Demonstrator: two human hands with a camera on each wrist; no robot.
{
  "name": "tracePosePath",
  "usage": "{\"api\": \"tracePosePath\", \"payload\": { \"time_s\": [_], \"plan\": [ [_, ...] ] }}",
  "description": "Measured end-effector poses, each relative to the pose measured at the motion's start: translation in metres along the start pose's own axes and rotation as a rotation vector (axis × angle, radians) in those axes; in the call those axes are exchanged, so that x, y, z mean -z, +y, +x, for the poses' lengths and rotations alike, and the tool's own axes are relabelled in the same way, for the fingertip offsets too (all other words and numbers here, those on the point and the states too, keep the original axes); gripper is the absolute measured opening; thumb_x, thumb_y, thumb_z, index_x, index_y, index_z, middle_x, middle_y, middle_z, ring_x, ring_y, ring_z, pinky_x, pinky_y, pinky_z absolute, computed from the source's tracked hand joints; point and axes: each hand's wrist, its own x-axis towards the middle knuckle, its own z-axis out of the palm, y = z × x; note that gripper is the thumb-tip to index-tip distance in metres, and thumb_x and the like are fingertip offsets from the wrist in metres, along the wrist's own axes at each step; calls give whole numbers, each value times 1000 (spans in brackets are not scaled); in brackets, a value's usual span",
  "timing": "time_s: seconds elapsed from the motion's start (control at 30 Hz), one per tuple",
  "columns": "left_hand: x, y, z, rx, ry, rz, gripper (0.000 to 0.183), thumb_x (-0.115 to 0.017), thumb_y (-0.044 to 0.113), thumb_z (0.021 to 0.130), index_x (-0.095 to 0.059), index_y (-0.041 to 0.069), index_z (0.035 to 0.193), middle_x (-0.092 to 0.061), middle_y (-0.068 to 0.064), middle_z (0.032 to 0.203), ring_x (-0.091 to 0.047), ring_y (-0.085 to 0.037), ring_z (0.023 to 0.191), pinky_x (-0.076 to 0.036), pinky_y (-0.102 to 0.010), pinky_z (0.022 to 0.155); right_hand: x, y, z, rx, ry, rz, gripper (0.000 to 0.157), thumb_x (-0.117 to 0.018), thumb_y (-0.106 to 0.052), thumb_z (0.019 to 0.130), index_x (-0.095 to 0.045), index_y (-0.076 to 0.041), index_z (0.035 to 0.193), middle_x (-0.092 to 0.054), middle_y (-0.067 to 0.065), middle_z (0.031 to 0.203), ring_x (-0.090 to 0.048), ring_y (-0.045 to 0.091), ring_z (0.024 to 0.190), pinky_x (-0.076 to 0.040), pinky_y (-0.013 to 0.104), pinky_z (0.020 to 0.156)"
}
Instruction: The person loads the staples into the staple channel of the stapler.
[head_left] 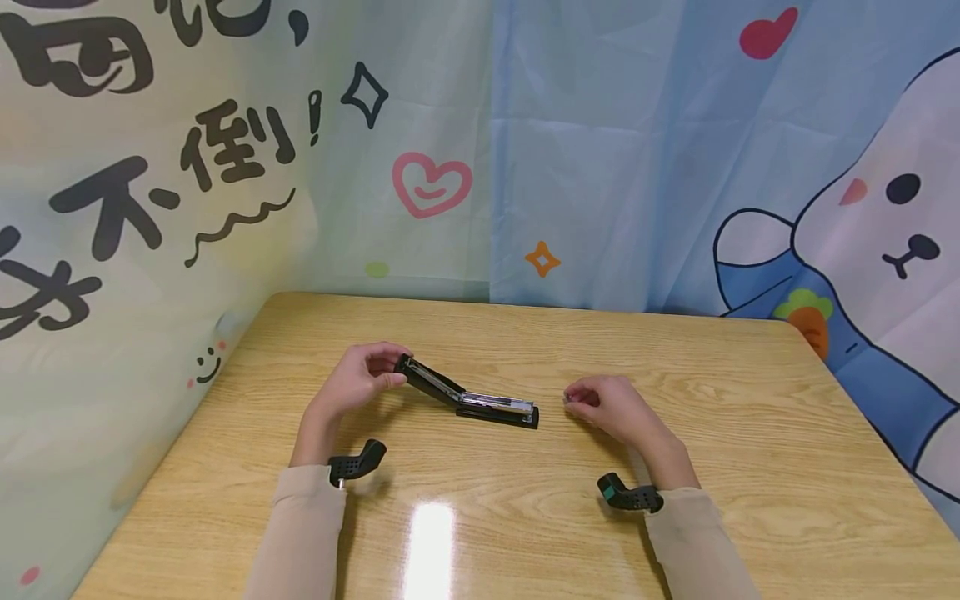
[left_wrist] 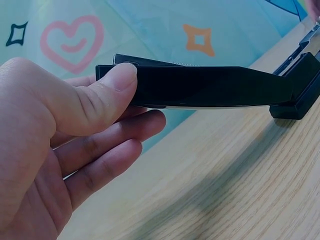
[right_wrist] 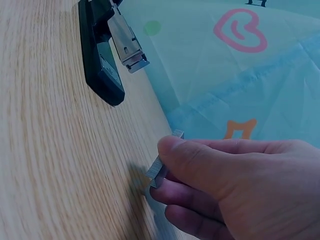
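Observation:
A black stapler (head_left: 495,407) lies opened out on the table, its metal magazine exposed along the base. My left hand (head_left: 367,377) pinches the free end of its raised black top arm (left_wrist: 210,86) between thumb and fingers, holding that arm up at a slant to the left. To the right of the stapler, my right hand (head_left: 609,403) pinches a short strip of staples (right_wrist: 157,169) between thumb and index finger. The strip is just above the tabletop, apart from the stapler's front end (right_wrist: 112,85). Part of the strip is hidden behind the thumb.
The wooden table (head_left: 525,517) fills the space under both hands. A printed cloth (head_left: 585,150) with hearts and a cartoon figure hangs behind its far edge and along the left. Black wrist cameras (head_left: 630,496) sit at both cuffs.

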Motion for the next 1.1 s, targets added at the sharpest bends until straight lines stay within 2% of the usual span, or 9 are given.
{"api": "tracePosePath", "payload": {
  "time_s": [0.33,0.63,1.1],
  "plan": [
    [0,0,-1,-12,-6,5,30,-70,7,85,-65,7,114,-66,-11,97,-62,-22,86,-54,-29,76,-2,-6,0,-6,-7,47,18,-68,-19,89,-69,-10,104,-69,1,92,-65,12,84,-54,34,77],
    [0,1,-1,-11,-5,9,30,-70,7,85,-65,8,114,-66,-11,98,-62,-22,87,-54,-29,76,-6,-13,2,5,20,60,19,-69,-17,87,-69,-8,104,-70,1,93,-66,13,85,-55,31,76],
    [0,0,0,-3,0,20,30,-71,7,84,-65,8,114,-65,-10,97,-61,-22,87,-53,-31,77,-11,-27,4,88,72,49,20,-70,-17,87,-69,-8,104,-70,1,93,-66,11,83,-55,29,73]
  ]
}}
